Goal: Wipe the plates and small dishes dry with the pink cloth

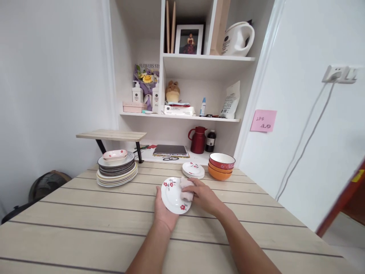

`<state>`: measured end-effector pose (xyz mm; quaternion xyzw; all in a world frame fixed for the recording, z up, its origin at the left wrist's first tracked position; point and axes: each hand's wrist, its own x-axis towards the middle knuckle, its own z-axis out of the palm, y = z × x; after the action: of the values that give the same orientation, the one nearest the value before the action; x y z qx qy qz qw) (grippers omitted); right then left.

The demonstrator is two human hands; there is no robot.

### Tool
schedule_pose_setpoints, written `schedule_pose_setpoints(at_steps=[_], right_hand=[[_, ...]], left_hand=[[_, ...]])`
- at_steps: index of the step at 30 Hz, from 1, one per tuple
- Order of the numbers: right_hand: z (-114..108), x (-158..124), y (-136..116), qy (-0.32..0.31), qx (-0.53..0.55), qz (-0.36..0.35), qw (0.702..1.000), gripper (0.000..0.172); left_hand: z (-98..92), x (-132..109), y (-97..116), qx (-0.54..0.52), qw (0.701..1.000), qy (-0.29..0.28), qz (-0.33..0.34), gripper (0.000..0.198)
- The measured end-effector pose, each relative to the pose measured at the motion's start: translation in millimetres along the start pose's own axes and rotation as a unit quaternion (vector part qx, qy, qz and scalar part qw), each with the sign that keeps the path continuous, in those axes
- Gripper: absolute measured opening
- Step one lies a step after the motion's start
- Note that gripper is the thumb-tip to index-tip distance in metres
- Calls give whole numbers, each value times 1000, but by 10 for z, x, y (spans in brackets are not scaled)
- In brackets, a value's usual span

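Floral plate (172, 198) above desk (114, 228), mid-width, short of far edge. Left hand (164, 214) supports it from below; right hand (205, 196) holds pale cloth (186, 190) against it. Plate probably light, stiff, slippery, breakable: grip rim. Cloth looks soft.

Bright, diffuse light | greyer shading inside shelving (194, 86) | tabletop (114, 220) stretched wide-angle towards edges | corners soft

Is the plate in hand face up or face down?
Face up: the flowered plate shows its printed side in the left hand.
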<state>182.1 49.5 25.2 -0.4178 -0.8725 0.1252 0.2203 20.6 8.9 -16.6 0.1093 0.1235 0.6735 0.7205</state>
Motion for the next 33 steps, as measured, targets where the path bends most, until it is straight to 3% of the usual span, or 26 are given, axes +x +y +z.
schedule_pose_setpoints(at_steps=[6, 10, 13, 17, 21, 28, 33], right_hand=[[80, 45, 4, 46, -31, -2, 998, 55], [227, 79, -136, 62, -30, -78, 995, 54], [266, 76, -246, 32, 16, -151, 988, 53], [134, 19, -286, -60, 90, -185, 977, 45], [2, -30, -206, -111, 105, -156, 976, 36], [65, 29, -57, 8, -15, -17, 1000, 52], [135, 57, -98, 51, -33, -21, 998, 55]], left_hand=[[28, -5, -50, 36, 998, -10, -49, 57], [81, -46, -79, 42, 995, -19, -87, 53], [107, -76, -87, 36, 995, -2, -89, 48], [101, -81, -65, 20, 998, 55, -32, 45], [97, -61, -33, 14, 996, 91, 17, 49], [104, -47, -65, 36, 998, 7, -41, 54], [83, -40, -103, 44, 997, 3, -65, 54]])
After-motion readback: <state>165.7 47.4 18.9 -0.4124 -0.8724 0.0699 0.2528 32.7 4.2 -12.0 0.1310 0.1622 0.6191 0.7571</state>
